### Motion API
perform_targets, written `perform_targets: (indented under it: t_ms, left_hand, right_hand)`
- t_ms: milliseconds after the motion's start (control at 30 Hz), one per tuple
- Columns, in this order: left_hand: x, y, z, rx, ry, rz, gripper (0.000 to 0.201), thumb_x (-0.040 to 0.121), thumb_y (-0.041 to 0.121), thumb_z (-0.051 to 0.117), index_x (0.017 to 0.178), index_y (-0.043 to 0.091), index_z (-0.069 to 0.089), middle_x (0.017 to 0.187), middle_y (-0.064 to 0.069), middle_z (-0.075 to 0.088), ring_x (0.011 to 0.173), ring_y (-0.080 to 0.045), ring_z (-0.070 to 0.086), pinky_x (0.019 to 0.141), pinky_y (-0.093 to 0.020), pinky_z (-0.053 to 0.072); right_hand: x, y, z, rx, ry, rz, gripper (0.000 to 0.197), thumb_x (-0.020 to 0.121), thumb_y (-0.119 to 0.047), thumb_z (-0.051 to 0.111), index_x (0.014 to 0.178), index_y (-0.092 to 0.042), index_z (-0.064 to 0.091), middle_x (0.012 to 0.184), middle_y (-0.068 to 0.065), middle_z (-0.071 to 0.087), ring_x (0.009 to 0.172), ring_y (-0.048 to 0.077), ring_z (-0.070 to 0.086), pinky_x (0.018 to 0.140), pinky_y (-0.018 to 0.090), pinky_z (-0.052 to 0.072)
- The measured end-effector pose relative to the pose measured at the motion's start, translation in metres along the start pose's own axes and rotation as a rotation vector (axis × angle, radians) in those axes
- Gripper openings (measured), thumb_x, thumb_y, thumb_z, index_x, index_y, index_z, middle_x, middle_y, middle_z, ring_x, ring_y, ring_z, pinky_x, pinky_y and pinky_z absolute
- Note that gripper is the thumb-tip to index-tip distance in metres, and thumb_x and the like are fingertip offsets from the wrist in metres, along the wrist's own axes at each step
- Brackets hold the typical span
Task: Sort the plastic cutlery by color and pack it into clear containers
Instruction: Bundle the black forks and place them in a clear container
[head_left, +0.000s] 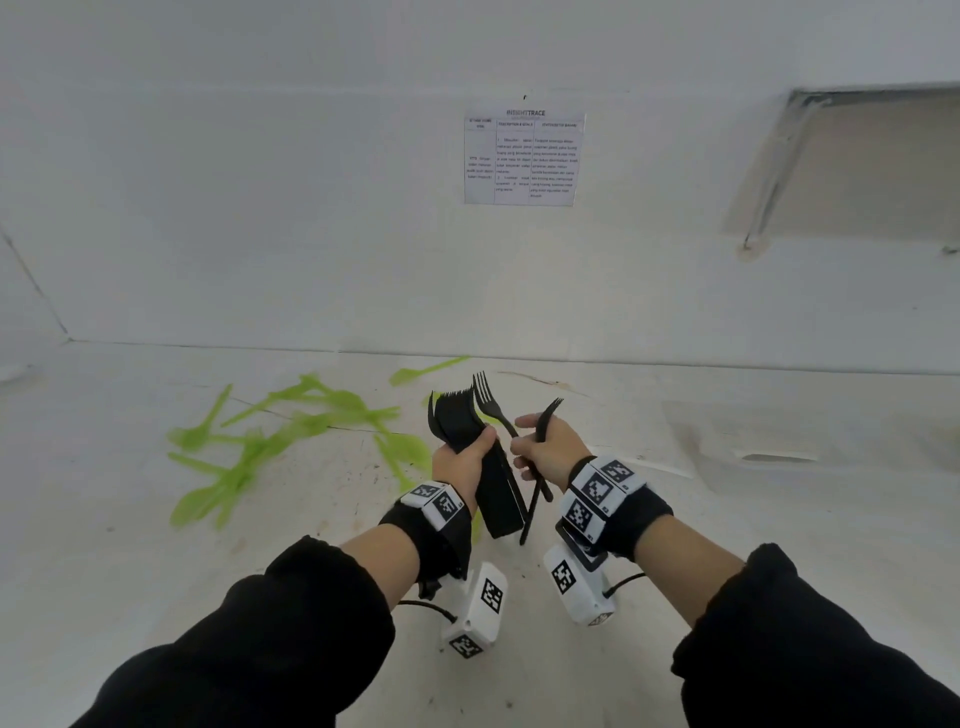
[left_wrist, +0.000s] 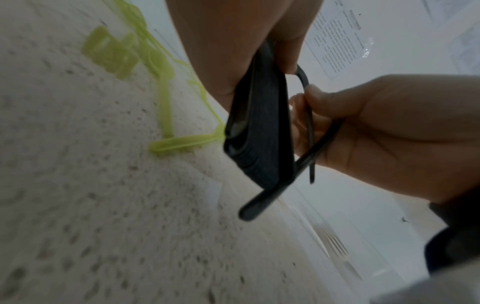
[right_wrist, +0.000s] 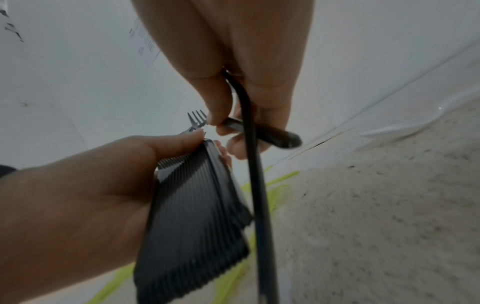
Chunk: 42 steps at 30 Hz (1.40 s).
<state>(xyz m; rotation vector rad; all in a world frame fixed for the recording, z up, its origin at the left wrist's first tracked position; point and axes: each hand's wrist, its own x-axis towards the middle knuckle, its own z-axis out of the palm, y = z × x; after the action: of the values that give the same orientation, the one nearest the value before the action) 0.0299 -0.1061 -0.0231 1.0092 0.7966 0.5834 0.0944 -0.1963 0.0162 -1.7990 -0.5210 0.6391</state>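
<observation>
Left hand (head_left: 460, 457) grips a nested stack of black forks (head_left: 467, 441) above the table; right hand (head_left: 545, 447) pinches two loose black forks (head_left: 540, 441) beside it. Black nearly gathered; green cutlery (head_left: 270, 431) lies scattered, unsorted; nothing visibly packed

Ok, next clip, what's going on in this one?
A person is sorting plastic cutlery at a white table. The left hand grips a thick stack of black forks, tines up. The right hand holds two more black forks right beside the stack, probably about to add them. The green cutlery lies scattered on the table to the left, untouched. A clear container sits off to the right; nothing is visibly packed yet.
</observation>
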Motion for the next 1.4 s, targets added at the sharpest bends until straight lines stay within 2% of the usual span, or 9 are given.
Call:
perform_targets:
  t_ms: [133, 267, 500, 633, 733, 800, 1067, 1200, 1400]
  left_hand:
    - [0.006, 0.008, -0.001, 0.016, -0.015, 0.011, 0.008, 0.081, 0.010, 0.070, 0.084, 0.004, 0.064, 0.080, -0.013, 0.065, 0.075, -0.027, 0.061, 0.079, -0.038, 0.052]
    - [0.007, 0.010, -0.004, 0.008, -0.057, 0.005, 0.022, 0.079, 0.006, 0.072, 0.097, -0.005, 0.066, 0.094, -0.021, 0.067, 0.086, -0.031, 0.064, 0.084, -0.042, 0.053]
    - [0.013, 0.013, -0.014, 0.040, -0.076, -0.014, 0.011, 0.078, 0.001, 0.072, 0.074, 0.007, 0.063, 0.065, -0.008, 0.066, 0.062, -0.023, 0.064, 0.069, -0.034, 0.051]
    - [0.010, 0.011, -0.015, 0.046, -0.130, -0.075, 0.010, 0.079, 0.002, 0.070, 0.074, 0.007, 0.063, 0.053, -0.003, 0.066, 0.058, -0.022, 0.063, 0.067, -0.033, 0.052]
    - [0.006, 0.007, -0.015, 0.066, -0.169, -0.094, 0.005, 0.080, 0.004, 0.070, 0.081, 0.005, 0.065, 0.067, -0.010, 0.068, 0.063, -0.023, 0.065, 0.069, -0.034, 0.052]
    - [0.005, 0.004, -0.016, 0.059, -0.160, -0.105, 0.013, 0.081, 0.007, 0.069, 0.093, 0.002, 0.066, 0.087, -0.017, 0.068, 0.078, -0.029, 0.066, 0.076, -0.037, 0.052]
    - [0.009, 0.001, -0.011, 0.027, -0.141, -0.131, 0.029, 0.084, 0.008, 0.066, 0.111, -0.003, 0.064, 0.107, -0.023, 0.067, 0.099, -0.035, 0.064, 0.085, -0.042, 0.052]
    - [0.008, -0.005, -0.003, 0.020, -0.161, -0.154, 0.032, 0.083, 0.008, 0.066, 0.112, -0.005, 0.061, 0.106, -0.025, 0.066, 0.094, -0.036, 0.065, 0.079, -0.040, 0.053]
    - [-0.004, -0.015, 0.030, 0.043, -0.227, -0.140, 0.034, 0.092, 0.017, 0.057, 0.116, -0.007, 0.057, 0.106, -0.026, 0.062, 0.085, -0.032, 0.062, 0.080, -0.040, 0.051]
  right_hand:
    - [0.006, -0.001, 0.005, -0.160, 0.024, 0.000, 0.020, 0.093, -0.005, 0.048, 0.108, 0.000, 0.059, 0.076, 0.003, 0.058, 0.069, 0.017, 0.057, 0.068, 0.030, 0.053]
    - [0.005, -0.005, 0.011, -0.442, 0.042, -0.062, 0.023, 0.092, -0.013, 0.052, 0.110, -0.004, 0.063, 0.101, 0.010, 0.064, 0.103, 0.026, 0.060, 0.093, 0.033, 0.046]
    - [0.004, -0.017, 0.012, -0.265, 0.067, 0.065, 0.031, 0.098, -0.025, 0.039, 0.120, -0.006, 0.052, 0.095, 0.010, 0.057, 0.064, 0.015, 0.051, 0.055, 0.025, 0.045]
    - [0.012, -0.022, 0.008, -0.189, 0.089, 0.131, 0.042, 0.092, -0.009, 0.046, 0.128, -0.012, 0.024, 0.083, 0.008, 0.041, 0.057, 0.017, 0.040, 0.049, 0.027, 0.038]
    - [0.017, -0.023, 0.015, -0.211, 0.082, 0.149, 0.044, 0.091, 0.003, 0.039, 0.133, -0.006, 0.030, 0.104, 0.012, 0.042, 0.066, 0.021, 0.046, 0.050, 0.028, 0.045]
    - [0.017, -0.019, 0.021, -0.282, 0.052, 0.081, 0.038, 0.091, 0.002, 0.040, 0.128, 0.000, 0.047, 0.101, 0.012, 0.053, 0.076, 0.025, 0.055, 0.067, 0.039, 0.056]
    - [-0.002, 0.003, 0.030, -0.289, 0.142, -0.066, 0.035, 0.093, -0.004, 0.044, 0.123, -0.011, 0.061, 0.116, 0.011, 0.065, 0.104, 0.021, 0.059, 0.101, 0.034, 0.044]
    - [-0.009, 0.007, 0.016, -0.217, 0.233, -0.052, 0.034, 0.087, 0.000, 0.052, 0.118, -0.011, 0.064, 0.110, 0.007, 0.067, 0.091, 0.012, 0.056, 0.090, 0.020, 0.043]
    - [-0.013, 0.011, -0.015, -0.195, 0.211, 0.010, 0.029, 0.085, 0.000, 0.052, 0.110, -0.008, 0.066, 0.112, 0.011, 0.067, 0.109, 0.024, 0.061, 0.099, 0.033, 0.047]
